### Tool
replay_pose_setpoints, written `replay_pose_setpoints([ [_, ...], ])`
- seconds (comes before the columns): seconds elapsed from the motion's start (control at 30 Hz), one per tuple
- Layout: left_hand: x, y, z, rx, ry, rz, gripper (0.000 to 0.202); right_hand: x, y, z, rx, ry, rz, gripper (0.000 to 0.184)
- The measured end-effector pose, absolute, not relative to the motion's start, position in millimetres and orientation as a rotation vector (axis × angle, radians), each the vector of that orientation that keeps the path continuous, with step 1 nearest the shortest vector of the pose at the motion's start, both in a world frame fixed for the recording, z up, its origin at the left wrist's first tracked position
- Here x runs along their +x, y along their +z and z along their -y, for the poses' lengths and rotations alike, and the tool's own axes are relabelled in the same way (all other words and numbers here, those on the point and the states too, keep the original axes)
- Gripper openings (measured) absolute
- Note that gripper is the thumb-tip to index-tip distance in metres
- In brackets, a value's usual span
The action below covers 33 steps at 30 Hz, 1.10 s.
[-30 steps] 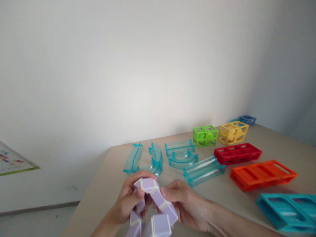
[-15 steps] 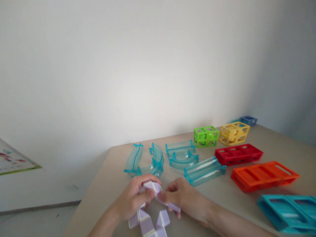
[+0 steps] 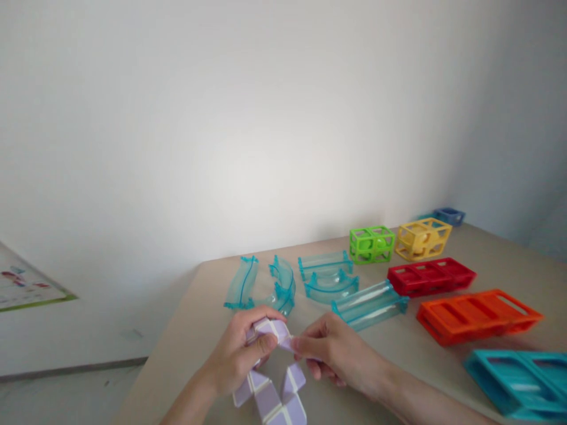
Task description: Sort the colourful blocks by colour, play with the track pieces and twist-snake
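While left hand [image 3: 239, 352] and right hand [image 3: 343, 351] grip: snake puzzle [image 3: 268, 398] at six o'clock

As the head view shows, the left hand is closed around the lilac-and-white snake puzzle; the right hand pinches its one-o'clock side. On the table [image 3: 186, 336] beyond it, a translucent curved track [image 3: 286, 283] lies at twelve o'clock, a red frame [image 3: 432, 277] at two.

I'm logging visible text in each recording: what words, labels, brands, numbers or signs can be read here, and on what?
None can be read.
Poster: printed marks, too small and blurred to make out.
Purple blocks: no lettering seen.
Red tray, orange tray: no lettering seen.
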State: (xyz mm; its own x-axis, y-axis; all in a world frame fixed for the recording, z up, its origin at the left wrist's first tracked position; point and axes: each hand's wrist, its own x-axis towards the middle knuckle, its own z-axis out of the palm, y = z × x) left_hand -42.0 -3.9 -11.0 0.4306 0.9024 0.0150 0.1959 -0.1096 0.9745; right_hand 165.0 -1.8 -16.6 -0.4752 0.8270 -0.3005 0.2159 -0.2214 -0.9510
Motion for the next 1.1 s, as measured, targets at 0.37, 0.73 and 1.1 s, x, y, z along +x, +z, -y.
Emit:
replay_pose_setpoints([
  [0.37, -40, -13, 6, 1.609, 0.943, -0.966, 0.047, 162, -34, 1, -0.932, 1.782, 1.456, 0.048],
  [0.73, -48, -7, 6, 1.879, 1.053, -0.900, 0.039, 164, -41, 1, -0.680, 1.610, 1.643, 0.048],
  [1.1, -45, -23, 1, 1.315, 1.035, -0.708, 0.050, 174, -14, 10, -0.631, 1.081, 2.018, 0.036],
])
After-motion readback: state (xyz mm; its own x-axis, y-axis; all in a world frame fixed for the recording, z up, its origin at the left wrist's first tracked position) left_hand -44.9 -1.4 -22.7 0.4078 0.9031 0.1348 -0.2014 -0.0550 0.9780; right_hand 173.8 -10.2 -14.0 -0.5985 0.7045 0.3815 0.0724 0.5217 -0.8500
